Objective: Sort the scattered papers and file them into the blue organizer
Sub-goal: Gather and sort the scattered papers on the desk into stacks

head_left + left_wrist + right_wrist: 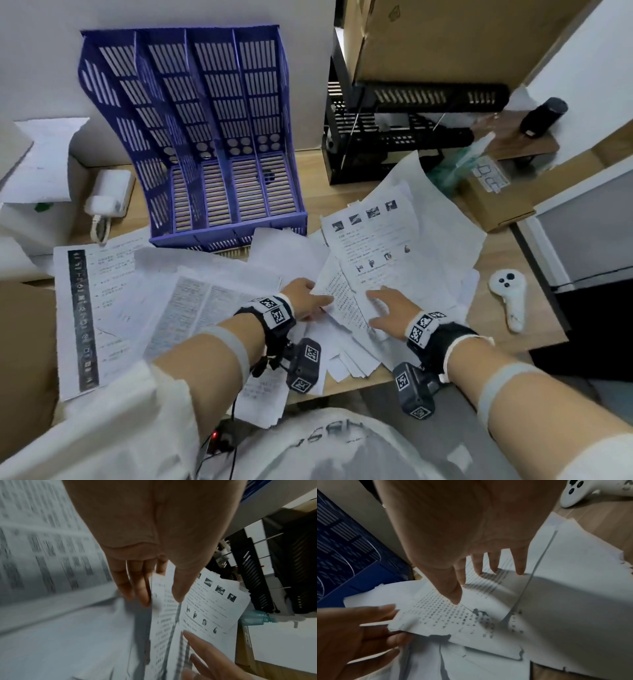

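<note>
The papers (363, 274) are lying in a loose, overlapping heap across the near half of the bench (496, 329), none yet filed. The organizer (212, 144) is standing upright at the far left of the heap, all of its slots showing bare, its front edge touching the nearest sheets.

The left hand (305, 301) is pinching the left edge of a text sheet (447, 615), thumb above and fingers (137, 588) beneath. The right hand (390, 311) is lying flat on the stack just beside it, fingers (519, 563) straight and spread, pressing the sheets down and gripping nothing.

Risks noted:
- The pinched sheet is overlapped by a picture sheet (376, 236); a pull while the right hand is bearing down is likely to tear or crease it.
- Several edges are already looking ragged, so tearing is a fair concern.
- Sheets at the near right are overhanging the bench edge; any drag across the heap could be sending them to the floor.
- A white controller (508, 294) is resting just right of the heap and could be knocked by sliding paper.
- Mixed sheet types are inviting mis-sorting.
</note>
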Motion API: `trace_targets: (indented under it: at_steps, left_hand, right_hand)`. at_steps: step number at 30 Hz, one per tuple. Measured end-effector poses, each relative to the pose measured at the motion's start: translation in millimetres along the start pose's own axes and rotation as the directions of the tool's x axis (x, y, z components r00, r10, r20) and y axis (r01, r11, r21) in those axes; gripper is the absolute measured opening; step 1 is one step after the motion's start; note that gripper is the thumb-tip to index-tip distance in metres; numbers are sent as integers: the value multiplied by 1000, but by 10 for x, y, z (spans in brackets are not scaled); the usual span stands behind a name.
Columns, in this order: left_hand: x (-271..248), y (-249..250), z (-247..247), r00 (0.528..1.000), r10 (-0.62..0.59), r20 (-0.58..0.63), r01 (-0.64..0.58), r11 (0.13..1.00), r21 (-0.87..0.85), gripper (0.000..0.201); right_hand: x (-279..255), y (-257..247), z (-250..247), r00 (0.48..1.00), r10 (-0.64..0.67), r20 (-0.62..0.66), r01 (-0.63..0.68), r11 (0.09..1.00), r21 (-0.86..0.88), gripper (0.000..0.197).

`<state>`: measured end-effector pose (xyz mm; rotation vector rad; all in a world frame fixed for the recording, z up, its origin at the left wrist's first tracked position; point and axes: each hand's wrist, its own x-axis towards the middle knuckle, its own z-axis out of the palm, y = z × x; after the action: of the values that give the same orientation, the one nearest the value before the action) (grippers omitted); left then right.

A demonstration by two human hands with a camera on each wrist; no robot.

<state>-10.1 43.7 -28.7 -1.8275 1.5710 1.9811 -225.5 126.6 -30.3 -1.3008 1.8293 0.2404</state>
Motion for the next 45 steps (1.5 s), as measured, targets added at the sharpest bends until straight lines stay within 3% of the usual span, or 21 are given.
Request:
trace_targets:
  at_steps: [4,7,9,11,13,15,18,20,23,25,27,28,30,33,38,41,45]
  left_hand:
    - [-19,42,95,995,102,-7,-101,992,73,10]
    - [-169,190,-12,989,145,-17,-144,989,32,8]
    - [-289,358,-155,990,131,-59,-139,978,-158,6]
    - [-407,571,-323,983,141,-117,-176,900,-400,7]
    - [-539,798,-480,968,186,-166,-247,811,-531,10]
    - [-634,985,-609,953,249,-170,-301,753,-585,18]
    - [-708,1118,-749,930,341,-137,-344,676,-651,32]
    - [-669,1068,-839,926,349,-143,-359,697,-621,46]
    - [-457,727,-944,945,196,-262,-298,848,-439,39]
    - [-193,373,-1031,926,49,-374,-107,985,-135,45]
    - [-21,86,-1076,887,-69,-457,127,987,96,72]
    - [21,5,-1078,869,-82,-487,159,980,119,81]
    - [47,-56,-1048,884,-44,-466,92,992,82,83]
    - [64,-52,-1010,940,23,-341,-16,1000,22,55]
    - [-39,39,-1057,917,165,-363,-96,975,201,24]
    - [-238,285,-1147,860,304,-409,-237,949,207,15]
    - [-630,802,-1373,696,523,-492,-501,845,188,18]
  right_hand:
    - [-38,19,-78,999,-34,-2,34,997,65,69]
    - [-76,-125,-207,995,-36,-98,50,989,139,74]
    - [-135,-309,-309,980,-104,-168,140,966,219,82]
    - [-221,-548,-433,962,-225,-153,259,930,262,90]
    - [-311,-793,-525,932,-344,-110,361,891,274,93]
    - [-322,-959,-572,916,-387,-110,402,884,237,81]
    - [-332,-1071,-710,932,-273,-236,310,941,137,34]
    - [-350,-1043,-851,911,-188,-366,262,951,164,18]
    - [-340,-869,-1030,850,-25,-526,189,947,259,21]
    - [-337,-697,-1070,823,104,-559,110,935,337,25]
    - [-367,-548,-1041,810,191,-555,53,918,393,27]
    - [-395,-493,-1003,804,220,-552,35,910,413,27]
    - [-445,-417,-903,801,266,-536,11,889,458,28]
    - [-514,-354,-766,807,304,-506,0,857,516,31]
    - [-575,-292,-710,797,349,-493,-6,820,572,33]
    - [-567,-295,-778,776,378,-505,17,787,617,33]
    - [-521,-420,-916,742,378,-554,100,755,649,34]
